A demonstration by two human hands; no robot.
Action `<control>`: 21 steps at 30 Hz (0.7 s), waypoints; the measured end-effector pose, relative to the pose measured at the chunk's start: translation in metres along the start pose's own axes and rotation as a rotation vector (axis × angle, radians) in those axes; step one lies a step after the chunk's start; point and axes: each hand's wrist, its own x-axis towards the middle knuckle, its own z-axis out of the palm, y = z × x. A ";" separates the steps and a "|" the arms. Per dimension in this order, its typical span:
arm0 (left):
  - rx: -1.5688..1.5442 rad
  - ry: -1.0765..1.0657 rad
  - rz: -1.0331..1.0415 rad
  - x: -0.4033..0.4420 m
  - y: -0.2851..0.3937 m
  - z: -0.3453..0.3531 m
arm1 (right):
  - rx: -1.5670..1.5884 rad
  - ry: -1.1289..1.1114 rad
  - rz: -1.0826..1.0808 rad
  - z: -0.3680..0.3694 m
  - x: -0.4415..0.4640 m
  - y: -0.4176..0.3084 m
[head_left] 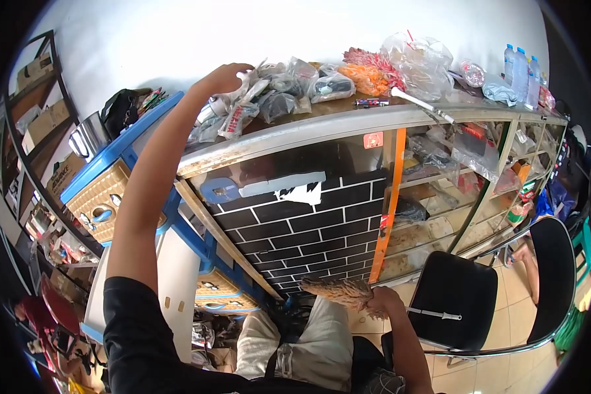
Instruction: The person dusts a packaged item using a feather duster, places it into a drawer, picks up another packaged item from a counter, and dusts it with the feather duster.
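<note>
My left hand (224,79) reaches over the top of the display cabinet, at the left end of a heap of plastic-bagged items (279,92). Its fingers are bent beside a white object, and what they hold, if anything, is hard to make out. Low in front of the cabinet, my right hand (386,301) is closed around a brown fluffy duster (338,291). The duster's head points left over my lap, and a thin white handle (440,315) sticks out to the right above the black chair seat.
On the cabinet top (295,121) lie orange and red dusters (366,77), a white rod (414,101) and water bottles (520,73). A blue drawer unit (138,131) and shelves stand left. Right are a black chair (456,295) and part of a person's leg (525,266).
</note>
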 end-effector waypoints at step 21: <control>-0.347 0.739 -0.195 -0.030 0.032 -0.035 | 0.077 -0.094 -0.044 -0.004 0.002 -0.005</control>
